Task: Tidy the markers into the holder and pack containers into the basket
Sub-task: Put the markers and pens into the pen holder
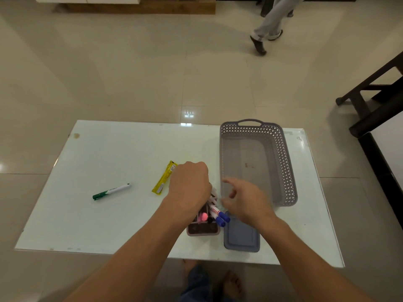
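Observation:
A brown marker holder stands near the table's front edge with several markers in it, blue caps and a pink one showing. My left hand is curled over the holder's far side; what it grips is hidden. My right hand hovers blurred just right of the holder, fingers loosely spread, holding nothing. A blue-grey lidded container lies right of the holder. The grey perforated basket sits empty at the back right. A green-capped marker and a yellow packet lie to the left.
The white glass table stands on a tiled floor. A person's legs walk past at the far side. Dark furniture stands to the right. My bare feet show below the table's front edge.

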`<act>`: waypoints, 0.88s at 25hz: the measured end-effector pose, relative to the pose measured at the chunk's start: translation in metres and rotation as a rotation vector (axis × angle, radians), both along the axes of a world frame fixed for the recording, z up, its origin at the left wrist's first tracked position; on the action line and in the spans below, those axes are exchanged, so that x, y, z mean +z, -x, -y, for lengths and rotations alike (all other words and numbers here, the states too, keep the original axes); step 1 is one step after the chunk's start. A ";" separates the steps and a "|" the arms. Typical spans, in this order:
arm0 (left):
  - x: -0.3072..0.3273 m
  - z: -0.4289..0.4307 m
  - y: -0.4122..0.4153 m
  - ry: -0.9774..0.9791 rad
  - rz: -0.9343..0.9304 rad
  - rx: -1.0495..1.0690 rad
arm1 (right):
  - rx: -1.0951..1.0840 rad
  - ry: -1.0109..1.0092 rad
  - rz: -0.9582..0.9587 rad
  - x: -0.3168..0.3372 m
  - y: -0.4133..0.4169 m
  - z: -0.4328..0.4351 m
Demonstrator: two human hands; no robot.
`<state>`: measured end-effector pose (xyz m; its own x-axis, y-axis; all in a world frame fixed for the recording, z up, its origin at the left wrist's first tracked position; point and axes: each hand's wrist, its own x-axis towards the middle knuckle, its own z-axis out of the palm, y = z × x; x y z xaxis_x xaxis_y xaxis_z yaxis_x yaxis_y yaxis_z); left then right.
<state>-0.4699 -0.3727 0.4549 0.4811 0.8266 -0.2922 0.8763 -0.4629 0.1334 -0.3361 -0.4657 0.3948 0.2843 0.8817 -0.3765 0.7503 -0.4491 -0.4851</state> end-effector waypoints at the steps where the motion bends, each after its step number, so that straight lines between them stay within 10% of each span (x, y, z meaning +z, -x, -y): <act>1: 0.001 0.001 -0.003 -0.001 0.020 -0.009 | 0.083 -0.050 -0.047 0.003 0.004 -0.005; 13: 0.017 -0.007 0.047 -0.002 0.193 0.239 | -0.157 -0.233 -0.174 -0.028 -0.009 0.014; 22: 0.008 0.005 0.041 0.058 0.243 0.237 | 0.071 -0.113 -0.089 -0.031 0.004 0.005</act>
